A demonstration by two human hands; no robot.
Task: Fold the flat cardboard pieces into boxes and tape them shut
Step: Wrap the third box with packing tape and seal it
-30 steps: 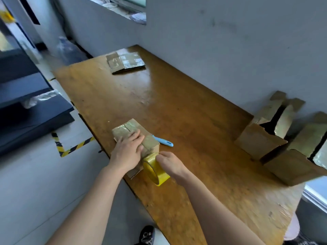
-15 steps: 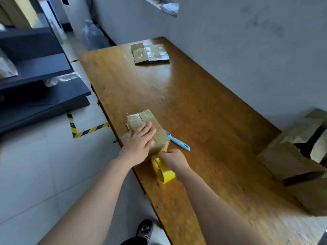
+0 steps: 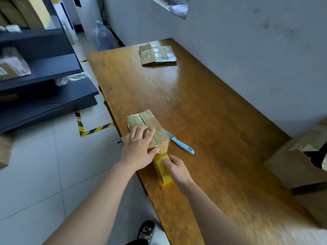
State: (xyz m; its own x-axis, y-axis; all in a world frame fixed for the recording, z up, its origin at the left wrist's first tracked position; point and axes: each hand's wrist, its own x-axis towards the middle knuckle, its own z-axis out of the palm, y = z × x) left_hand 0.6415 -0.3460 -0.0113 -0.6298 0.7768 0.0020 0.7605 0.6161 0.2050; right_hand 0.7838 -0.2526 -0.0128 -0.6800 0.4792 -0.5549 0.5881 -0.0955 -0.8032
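The left grip (image 3: 139, 151) lies flat, fingers straight, pressing down on the small brown cardboard box (image 3: 139, 119) at the left edge of the glossy wooden counter (image 3: 194, 103). The box's tape-shiny seam runs away, tilted leftward. The right grip (image 3: 177, 168) curls round an upright yellow tape roll (image 3: 163, 174) just beside the box's near end.

A brown wooden worktop (image 3: 203, 106) is set against a grey wall (image 3: 247, 50). The floor (image 3: 35, 174) is laid with pale tiles and marked by yellow-black hazard tape (image 3: 95, 129). Dark blue shelving (image 3: 44, 71) is seen at left; what may be a window ledge (image 3: 166, 4) is glimpsed above.
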